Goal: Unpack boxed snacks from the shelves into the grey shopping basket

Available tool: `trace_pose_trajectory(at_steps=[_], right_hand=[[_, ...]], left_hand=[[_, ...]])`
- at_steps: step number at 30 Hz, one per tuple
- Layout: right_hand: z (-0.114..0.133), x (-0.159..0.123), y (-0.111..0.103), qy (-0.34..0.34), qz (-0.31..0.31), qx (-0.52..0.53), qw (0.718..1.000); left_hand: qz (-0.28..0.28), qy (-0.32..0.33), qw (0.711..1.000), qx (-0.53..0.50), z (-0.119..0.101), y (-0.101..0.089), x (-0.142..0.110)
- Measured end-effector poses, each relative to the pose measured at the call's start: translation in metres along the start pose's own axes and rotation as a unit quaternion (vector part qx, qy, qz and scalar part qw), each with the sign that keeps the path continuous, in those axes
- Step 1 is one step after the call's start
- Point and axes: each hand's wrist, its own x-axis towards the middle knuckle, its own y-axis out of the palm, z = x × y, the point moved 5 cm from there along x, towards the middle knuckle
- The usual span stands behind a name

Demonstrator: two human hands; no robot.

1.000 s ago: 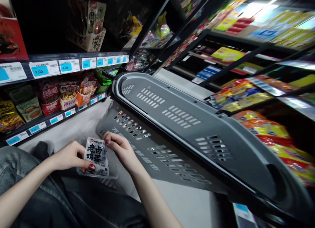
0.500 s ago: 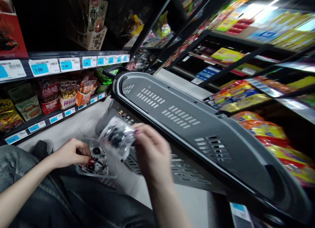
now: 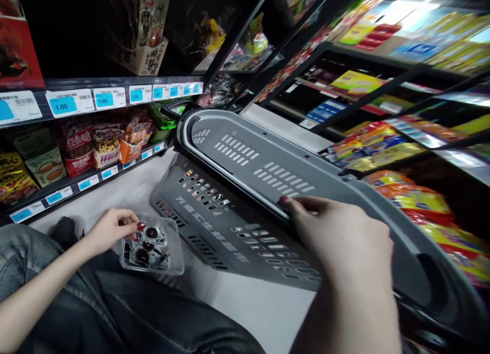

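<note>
A shopper's hands work on either side of a grey basket's [image 3: 321, 180] near rim in a store aisle, its long axis slanting from the packed snack shelf [image 3: 28, 114] at its far end toward the lower right. A clear plastic tub [image 3: 176, 249] sits outside the basket, just beside the lettered outer wall toward that far end; whether tub and wall touch cannot be told. Inside the tub lie small printed packets [image 3: 151, 244] with dark, rounded contents. The left hand [image 3: 109, 232] is the nearer to them, at the tub's edge farthest from the basket, thumb and finger drawn together; whether they pinch rim or packet is unclear. The right hand [image 3: 344, 236] is well apart from the tub, over the basket's near long rim, fingers half curled; its palm is hidden, so any hold cannot be told.
</note>
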Motion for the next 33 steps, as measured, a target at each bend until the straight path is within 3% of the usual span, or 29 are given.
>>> trace_pose_trajectory(at_steps=[2, 3, 5, 6, 7, 9, 12, 15, 20, 25, 29, 33], right_hand=[[0.02, -0.016, -0.004, -0.001, -0.102, -0.128, 0.987], [0.035, -0.028, 0.0, -0.036, -0.144, -0.164, 0.975], [0.065, -0.051, 0.03, -0.16, -0.125, -0.162, 0.966], [0.074, -0.062, 0.057, -0.21, -0.044, -0.154, 0.964], [0.079, -0.074, 0.091, -0.242, 0.08, -0.147, 0.956], [0.073, -0.102, 0.16, -0.231, 0.339, -0.14, 0.901], [0.05, -0.135, 0.229, -0.197, 0.449, -0.158, 0.857], [0.025, -0.161, 0.262, -0.172, 0.477, -0.176, 0.844], [0.01, -0.178, 0.271, -0.152, 0.476, -0.178, 0.848], [0.026, -0.166, 0.261, -0.115, 0.446, -0.177, 0.87], [0.049, -0.135, 0.233, -0.075, 0.406, -0.161, 0.896], [0.072, -0.105, 0.183, -0.076, 0.409, -0.061, 0.907]], left_hand=[[0.002, 0.0, 1.0, -0.006, 0.001, 0.0, 0.0], [0.001, -0.001, 1.0, -0.008, 0.001, 0.0, 0.0], [0.0, -0.004, 1.0, -0.008, 0.002, 0.0, 0.001], [-0.002, -0.003, 1.0, -0.01, 0.002, 0.0, 0.001], [-0.004, -0.002, 1.0, -0.013, 0.002, 0.0, 0.001], [-0.008, 0.003, 1.0, -0.017, 0.001, -0.001, 0.001], [-0.014, 0.006, 1.0, -0.008, 0.002, -0.002, 0.002], [-0.021, 0.008, 1.0, 0.001, 0.003, -0.004, 0.002], [-0.023, 0.009, 1.0, -0.004, 0.004, -0.006, 0.003], [-0.012, 0.011, 1.0, 0.0, 0.003, -0.005, 0.002], [-0.003, 0.011, 0.999, 0.053, 0.005, -0.008, 0.002], [-0.036, -0.006, 0.985, 0.171, 0.011, -0.018, 0.003]])
